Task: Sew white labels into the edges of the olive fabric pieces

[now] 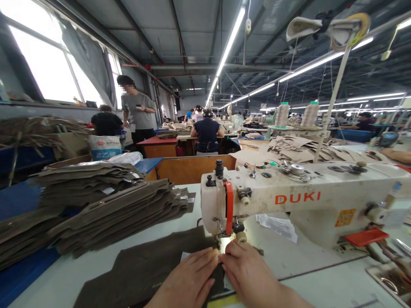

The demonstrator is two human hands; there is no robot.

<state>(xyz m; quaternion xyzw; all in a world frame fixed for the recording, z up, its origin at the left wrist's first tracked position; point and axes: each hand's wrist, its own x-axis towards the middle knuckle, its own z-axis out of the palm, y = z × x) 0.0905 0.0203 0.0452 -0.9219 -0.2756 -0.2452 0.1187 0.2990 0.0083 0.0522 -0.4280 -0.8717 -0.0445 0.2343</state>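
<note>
fabric (144, 265) is dark olive-brown, sewing machine (337, 184) is off-white with orange lettering (298, 197), tabletop (327, 286) kinda pale mint

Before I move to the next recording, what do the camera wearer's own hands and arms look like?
The left hand and right hand are both ungloved. No rings, wristwatch or bracelet can be seen, and no sleeve shows before the picture's lower edge cuts off the arms.

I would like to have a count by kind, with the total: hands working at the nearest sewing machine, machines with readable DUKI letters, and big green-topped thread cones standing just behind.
Hands, left hand and right hand: 2
DUKI sewing machine: 1
Big thread cones: 2
Total: 5
</note>
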